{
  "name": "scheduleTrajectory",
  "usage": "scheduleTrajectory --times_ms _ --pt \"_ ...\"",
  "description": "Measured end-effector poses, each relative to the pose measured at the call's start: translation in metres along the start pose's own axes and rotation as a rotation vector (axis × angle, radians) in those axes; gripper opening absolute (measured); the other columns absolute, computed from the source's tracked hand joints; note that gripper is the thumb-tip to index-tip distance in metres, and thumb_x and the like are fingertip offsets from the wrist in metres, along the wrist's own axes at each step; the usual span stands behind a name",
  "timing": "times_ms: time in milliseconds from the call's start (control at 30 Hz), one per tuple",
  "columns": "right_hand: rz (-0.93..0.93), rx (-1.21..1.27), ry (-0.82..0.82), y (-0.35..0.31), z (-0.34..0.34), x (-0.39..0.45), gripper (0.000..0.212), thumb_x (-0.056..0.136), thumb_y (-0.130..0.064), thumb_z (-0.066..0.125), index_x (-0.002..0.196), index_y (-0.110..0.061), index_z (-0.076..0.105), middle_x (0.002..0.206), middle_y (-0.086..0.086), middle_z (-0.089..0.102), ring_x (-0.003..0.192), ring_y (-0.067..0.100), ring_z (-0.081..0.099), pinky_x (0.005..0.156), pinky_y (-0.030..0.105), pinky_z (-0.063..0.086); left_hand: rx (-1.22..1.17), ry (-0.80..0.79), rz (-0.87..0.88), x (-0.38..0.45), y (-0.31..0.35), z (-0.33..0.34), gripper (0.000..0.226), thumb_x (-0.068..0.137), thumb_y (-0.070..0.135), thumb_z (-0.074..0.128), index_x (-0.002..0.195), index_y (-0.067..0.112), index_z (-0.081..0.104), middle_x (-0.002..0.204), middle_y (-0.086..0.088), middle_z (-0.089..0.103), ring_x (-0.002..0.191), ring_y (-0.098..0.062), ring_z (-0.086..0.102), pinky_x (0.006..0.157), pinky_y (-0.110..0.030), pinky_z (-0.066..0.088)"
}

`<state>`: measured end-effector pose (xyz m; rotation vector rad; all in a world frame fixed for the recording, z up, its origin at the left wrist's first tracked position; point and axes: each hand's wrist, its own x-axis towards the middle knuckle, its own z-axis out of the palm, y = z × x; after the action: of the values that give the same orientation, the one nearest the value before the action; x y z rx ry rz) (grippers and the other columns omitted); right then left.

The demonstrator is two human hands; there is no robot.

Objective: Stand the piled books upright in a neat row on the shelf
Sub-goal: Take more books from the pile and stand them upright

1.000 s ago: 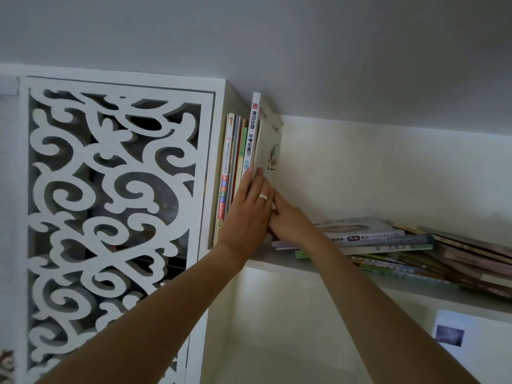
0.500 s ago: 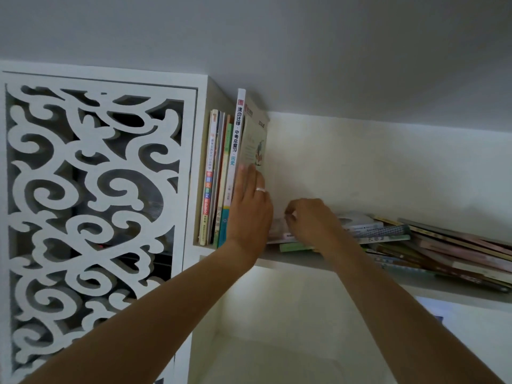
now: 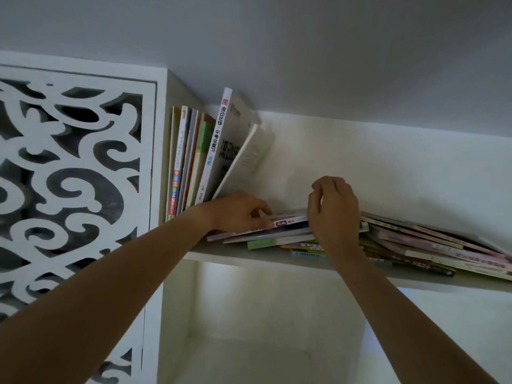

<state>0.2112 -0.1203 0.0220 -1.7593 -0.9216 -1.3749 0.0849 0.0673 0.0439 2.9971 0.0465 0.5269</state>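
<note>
Pinching top book [image 3: 288, 221] of pile: left hand [image 3: 238, 212] at 9 o'clock, right hand [image 3: 332, 212], grasp unclear, at 3; lift level, stand against leaning book [image 3: 243, 162].

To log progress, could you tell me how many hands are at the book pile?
2: the left hand at the left end of the pile, the right hand at its middle.
</note>
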Motion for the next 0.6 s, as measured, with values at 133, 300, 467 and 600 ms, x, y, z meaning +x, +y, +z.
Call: scheduleTrajectory --times_ms 133,300,467,600 --pt "0.074 -0.257 -0.017 -0.015 0.004 -0.002 0.025 0.099 -0.023 0.044 0.099 -0.007 0.063 0.097 0.014 0.06 0.086 0.031 0.055 0.071 0.04 0.042 0.128 0.228 -0.018 0.0 0.012 0.013 0.025 0.104 0.029 0.051 0.12 0.011 0.056 0.102 -0.013 0.07 0.093 -0.034 0.069 0.075 -0.036 0.051" --pt "0.271 0.08 -0.397 -0.052 0.011 0.012 0.04 0.108 -0.04 0.036 0.111 -0.005 0.055 0.095 0.012 0.06 0.084 0.031 0.058 0.068 0.033 0.034 0.304 0.245 -0.232 0.003 0.024 0.03 0.026 0.101 0.024 0.05 0.121 0.01 0.06 0.087 -0.008 0.077 0.071 -0.021 0.076 0.061 -0.032 0.058" --pt "0.623 0.699 -0.552 -0.085 0.007 0.023 0.072 0.103 -0.064 0.032 0.15 -0.01 0.027 0.123 0.005 0.053 0.106 0.022 0.056 0.084 0.033 0.04 0.0 0.543 -0.083 -0.003 0.031 0.041 0.045 0.11 0.019 0.026 0.138 0.003 0.058 0.115 -0.017 0.074 0.1 -0.03 0.073 0.085 -0.038 0.058" --pt "0.451 0.759 -0.525 -0.084 0.0 0.03 0.068 0.098 -0.071 0.035 0.145 -0.023 0.033 0.111 -0.009 0.062 0.087 -0.001 0.059 0.07 0.017 0.043 0.285 0.972 0.131 -0.01 0.011 0.055 0.056 0.104 0.024 0.052 0.155 0.002 0.041 0.151 -0.022 0.053 0.135 -0.034 0.057 0.096 -0.044 0.058"
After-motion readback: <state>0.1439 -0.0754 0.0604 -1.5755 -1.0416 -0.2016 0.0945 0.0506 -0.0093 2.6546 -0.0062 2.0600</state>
